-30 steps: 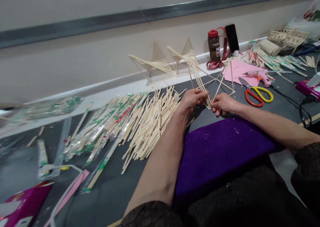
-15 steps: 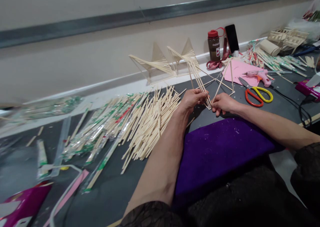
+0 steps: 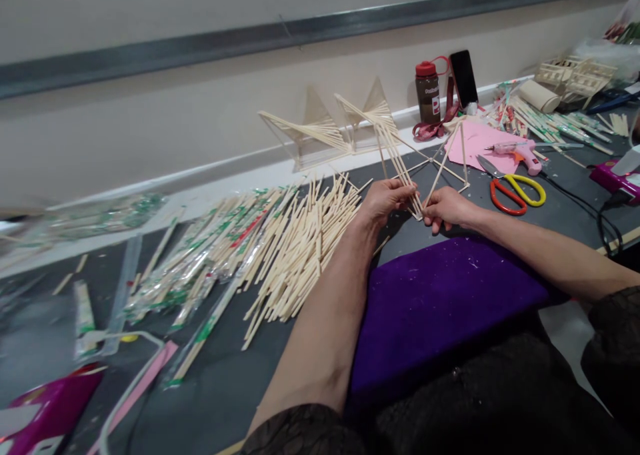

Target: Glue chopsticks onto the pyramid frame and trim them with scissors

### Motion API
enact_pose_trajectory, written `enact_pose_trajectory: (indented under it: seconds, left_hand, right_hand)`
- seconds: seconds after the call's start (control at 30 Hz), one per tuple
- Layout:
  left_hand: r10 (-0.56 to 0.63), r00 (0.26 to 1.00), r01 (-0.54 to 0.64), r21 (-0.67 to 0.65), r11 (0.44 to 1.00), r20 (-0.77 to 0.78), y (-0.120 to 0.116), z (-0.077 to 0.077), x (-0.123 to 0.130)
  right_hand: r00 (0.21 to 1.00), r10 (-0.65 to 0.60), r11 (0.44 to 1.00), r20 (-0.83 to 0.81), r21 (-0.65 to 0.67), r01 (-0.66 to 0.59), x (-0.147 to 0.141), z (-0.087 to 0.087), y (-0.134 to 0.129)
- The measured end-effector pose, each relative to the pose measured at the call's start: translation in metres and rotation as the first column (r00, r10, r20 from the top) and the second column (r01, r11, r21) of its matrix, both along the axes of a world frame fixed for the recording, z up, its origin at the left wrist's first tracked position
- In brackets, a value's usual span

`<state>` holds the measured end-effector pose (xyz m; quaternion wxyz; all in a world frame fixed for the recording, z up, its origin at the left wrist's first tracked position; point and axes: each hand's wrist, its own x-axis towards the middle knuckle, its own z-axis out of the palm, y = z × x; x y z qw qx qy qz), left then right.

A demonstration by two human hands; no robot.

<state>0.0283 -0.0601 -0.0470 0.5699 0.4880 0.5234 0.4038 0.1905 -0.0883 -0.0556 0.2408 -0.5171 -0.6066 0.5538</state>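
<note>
A frame of thin wooden sticks (image 3: pixel 396 153) stands on the grey table, with several sticks fanned close together on its left side. My left hand (image 3: pixel 391 200) is closed on these fanned sticks near their lower end. Beside it, my right hand (image 3: pixel 445 208) pinches the frame close to its near bottom corner. Left of my hands lies a big loose pile of wooden sticks (image 3: pixel 300 248). Two stick structures with fanned sides, one of them at the left (image 3: pixel 315 135), stand behind against the wall. A purple cloth (image 3: pixel 450 295) lies in front of my hands.
Scissors (image 3: pixel 515 187) with red and yellow handles and a pink glue gun (image 3: pixel 517 153) lie at the right, by pink paper (image 3: pixel 463 147). A bottle (image 3: pixel 428 95) and a phone (image 3: pixel 464 78) stand behind. Wrapped chopsticks (image 3: pixel 200 255) lie at the left.
</note>
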Motion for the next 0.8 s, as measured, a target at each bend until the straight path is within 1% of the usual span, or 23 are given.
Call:
enact_pose_trajectory:
  seconds: [0.27, 0.63, 0.8]
  left_hand:
    - [0.006, 1.0, -0.006, -0.007, 1.0, 0.012, -0.0018, 0.0021, 0.001]
    - [-0.006, 1.0, 0.006, 0.012, 1.0, 0.013, 0.0026, -0.004, -0.0017]
    - [-0.002, 1.0, 0.002, 0.006, 1.0, 0.02, 0.0025, -0.0038, -0.0014]
  right_hand:
    - [1.0, 0.003, 1.0, 0.012, -0.011, -0.003, -0.0003, 0.0018, -0.0005]
    - [1.0, -0.004, 1.0, 0.003, -0.011, 0.004, -0.0003, -0.0016, 0.0017]
    - [1.0, -0.006, 1.0, 0.007, -0.01, 0.006, -0.0003, -0.0022, 0.0016]
